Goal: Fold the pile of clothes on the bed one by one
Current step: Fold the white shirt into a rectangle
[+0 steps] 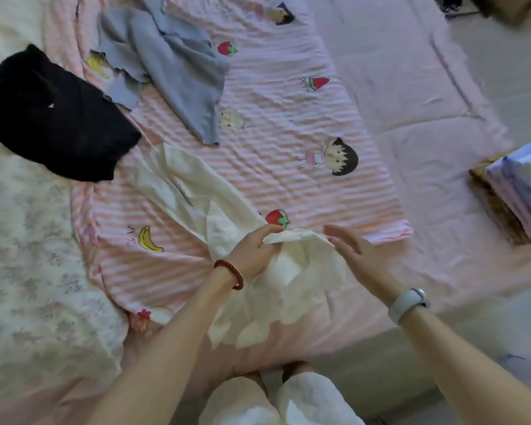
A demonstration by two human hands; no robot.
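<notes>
1. The left hand point(252, 253) pinched the upper edge of a white garment point(292, 271), its fingers curled round a bunched fold of the cloth near the front edge of the bed.
2. The right hand point(350, 246) hovered just to the right of that grip with its fingers straight and relaxed, holding nothing; its fingertips lay close to the garment's edge, though whether they touched it could not be told.
3. From the grip, the white garment spread two ways: a long crumpled stretch ran up and to the left across the pink striped cartoon sheet point(288, 133), and a loose bunch hung down below the grip toward the person's knees.
4. Far above and left of the grip lay a black garment point(56, 118), unfolded.
5. Well above the grip lay a grey-blue garment point(178, 62), also spread loose.
6. Far to the right of the grip sat a stack of folded cloth point(515, 191).
7. A red bead bracelet point(230, 273) circled the left wrist, a pale watch point(408, 303) the right.
</notes>
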